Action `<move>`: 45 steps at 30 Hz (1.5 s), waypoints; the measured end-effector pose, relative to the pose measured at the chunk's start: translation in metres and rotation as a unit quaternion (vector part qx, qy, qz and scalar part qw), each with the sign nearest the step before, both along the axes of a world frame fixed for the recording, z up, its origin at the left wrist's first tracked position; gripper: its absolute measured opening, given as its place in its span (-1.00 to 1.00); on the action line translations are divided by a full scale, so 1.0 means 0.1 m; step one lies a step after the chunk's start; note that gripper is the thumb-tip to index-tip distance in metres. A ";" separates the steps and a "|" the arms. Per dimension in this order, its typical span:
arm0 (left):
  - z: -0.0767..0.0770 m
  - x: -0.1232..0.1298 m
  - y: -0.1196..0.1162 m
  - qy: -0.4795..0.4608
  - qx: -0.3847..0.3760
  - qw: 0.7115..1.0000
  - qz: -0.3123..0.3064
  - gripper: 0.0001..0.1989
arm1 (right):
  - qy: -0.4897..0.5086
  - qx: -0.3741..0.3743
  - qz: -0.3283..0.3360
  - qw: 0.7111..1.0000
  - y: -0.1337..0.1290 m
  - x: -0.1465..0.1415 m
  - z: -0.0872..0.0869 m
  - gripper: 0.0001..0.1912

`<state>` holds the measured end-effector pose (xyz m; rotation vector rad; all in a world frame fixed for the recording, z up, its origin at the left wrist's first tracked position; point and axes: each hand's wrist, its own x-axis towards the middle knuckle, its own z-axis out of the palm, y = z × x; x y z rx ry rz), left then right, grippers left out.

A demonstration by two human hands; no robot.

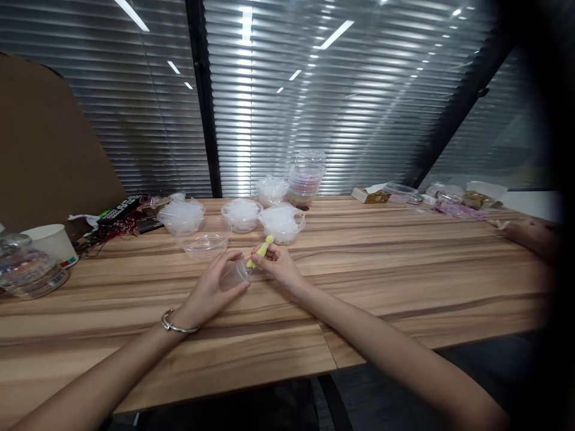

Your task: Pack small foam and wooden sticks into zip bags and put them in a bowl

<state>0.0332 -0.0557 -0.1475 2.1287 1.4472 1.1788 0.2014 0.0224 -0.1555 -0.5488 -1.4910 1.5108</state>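
The right hand (pixel 277 264) reaches forward and inward from the lower right, its grip pinched narrow on a yellow bundle (pixel 259 254) between thumb and fingers. The left hand (pixel 209 287) reaches in from the lower left, its grip partly spread in a curve around a clear plastic cup (pixel 235 274), thumb on the near side. The yellow bundle slants upward from the right grip; its lower end is at the cup's rim, and whether it passes inside cannot be determined. A silver bracelet (pixel 179 330) encircles the left wrist. Beyond the left fingers, a clear bowl (pixel 204 245) rests on the wood-grain counter (pixel 251 353). Containers of white material (pixel 241 214) stand behind it.
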 end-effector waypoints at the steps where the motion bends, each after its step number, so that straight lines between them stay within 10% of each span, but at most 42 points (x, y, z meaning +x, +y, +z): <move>1: 0.00 0.00 0.00 0.005 0.001 1.000 -0.002 -0.49 | 0.003 0.001 0.001 1.000 0.00 0.00 -0.01 -0.75; 40: -0.06 -0.03 0.01 -0.022 0.011 0.999 0.023 -0.50 | -0.087 0.057 -0.009 0.994 -0.01 0.00 -0.05 -0.78; 45: -0.08 -0.04 0.02 -0.024 -0.011 0.999 0.030 -0.51 | 0.003 -0.039 0.033 0.999 -0.08 -0.04 -0.03 -0.73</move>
